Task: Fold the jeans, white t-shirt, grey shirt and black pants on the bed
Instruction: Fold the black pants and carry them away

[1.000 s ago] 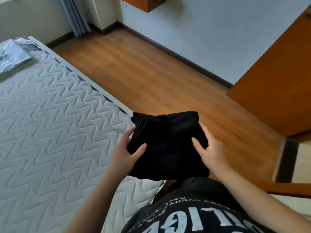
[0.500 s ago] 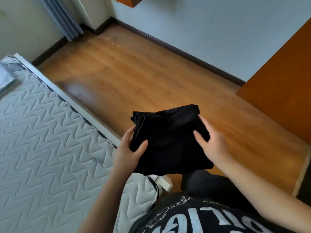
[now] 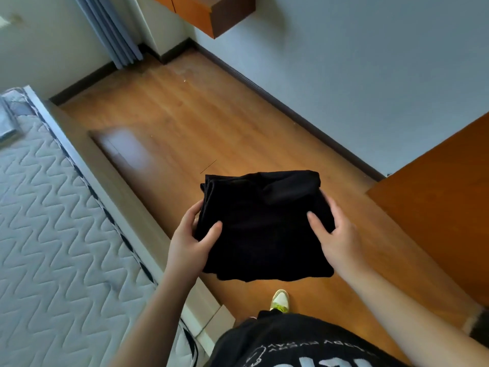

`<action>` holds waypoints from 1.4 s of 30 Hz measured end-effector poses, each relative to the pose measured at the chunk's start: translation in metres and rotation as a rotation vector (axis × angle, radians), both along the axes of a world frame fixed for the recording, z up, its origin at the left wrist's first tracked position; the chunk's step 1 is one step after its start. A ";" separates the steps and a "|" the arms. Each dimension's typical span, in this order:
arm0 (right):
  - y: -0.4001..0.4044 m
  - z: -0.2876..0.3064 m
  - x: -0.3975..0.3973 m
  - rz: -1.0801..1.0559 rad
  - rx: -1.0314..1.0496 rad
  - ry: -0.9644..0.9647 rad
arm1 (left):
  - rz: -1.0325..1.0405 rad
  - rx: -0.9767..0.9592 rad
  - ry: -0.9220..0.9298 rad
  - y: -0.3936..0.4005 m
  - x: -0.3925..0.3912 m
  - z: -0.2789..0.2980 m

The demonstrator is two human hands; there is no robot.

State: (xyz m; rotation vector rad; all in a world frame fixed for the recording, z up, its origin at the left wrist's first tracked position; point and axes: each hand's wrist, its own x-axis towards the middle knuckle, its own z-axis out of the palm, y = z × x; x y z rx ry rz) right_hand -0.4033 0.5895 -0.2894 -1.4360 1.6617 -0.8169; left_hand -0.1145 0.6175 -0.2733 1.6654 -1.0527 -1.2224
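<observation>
The black pants (image 3: 262, 223) are folded into a thick square bundle, held in the air over the wooden floor to the right of the bed (image 3: 53, 234). My left hand (image 3: 190, 239) grips the bundle's left edge, thumb on top. My right hand (image 3: 336, 234) grips its right edge, thumb on top as well. A folded grey garment (image 3: 6, 120) shows partly at the far left edge of the mattress. The other clothes are out of view.
The quilted white mattress fills the left side, its wooden frame edge (image 3: 127, 197) running diagonally. Wooden floor (image 3: 211, 123) lies ahead. An orange wooden door (image 3: 436, 207) stands at right, a wall cabinet (image 3: 211, 14) hangs above, a curtain (image 3: 111, 30) at the far corner. My shoe (image 3: 280, 300) is below the bundle.
The bundle has come off the mattress corner and moved right, now over the floor. The view has swung right, away from the bed. Both hands keep the same grip.
</observation>
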 end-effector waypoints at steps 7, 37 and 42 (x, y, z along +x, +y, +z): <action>-0.072 0.009 0.026 0.093 -0.014 0.021 | 0.098 -0.046 0.133 -0.032 0.027 -0.001; -0.535 0.026 0.353 0.500 -0.075 -0.016 | 0.372 -0.116 0.127 -0.396 0.326 0.014; -0.638 0.043 0.397 0.632 -0.021 0.002 | 0.437 -0.143 0.086 -0.462 0.354 0.036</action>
